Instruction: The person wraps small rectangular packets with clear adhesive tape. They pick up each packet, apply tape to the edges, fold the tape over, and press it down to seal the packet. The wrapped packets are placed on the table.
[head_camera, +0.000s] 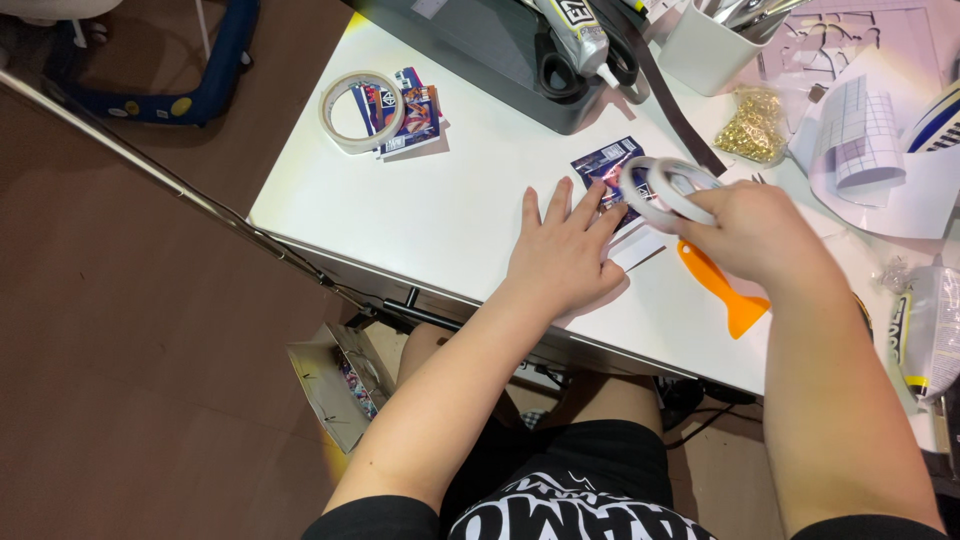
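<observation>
While the right hand (752, 235) grips a small roll of tape (668, 190) by its rim, fingers closed round it, the roll hangs tilted just above a blue printed card (603, 165) lying on the white table (470, 200). The card sits at about eleven o'clock from that hand, its long axis running roughly from seven to one o'clock, and the roll overlaps its right edge in this view; whether the tape touches the card cannot be told. The left hand (563, 250) lies open and flat, palm down, fingers spread toward one o'clock, with the fingertips on or just at the card's lower edge, so it is the nearer hand to the card itself.

Just beside the right hand, at five o'clock, lies an orange plastic scraper (725, 290). Well apart at ten o'clock, a larger tape ring (362, 110) rests against a small stack of similar cards (408, 115). At twelve o'clock stands a grey box (500, 50) with black scissors (560, 70) on it, and a white cup of tools (705, 45) is near it. A pile of small gold pieces (752, 125) lies at one o'clock. Below the table edge is brown floor (120, 320).
</observation>
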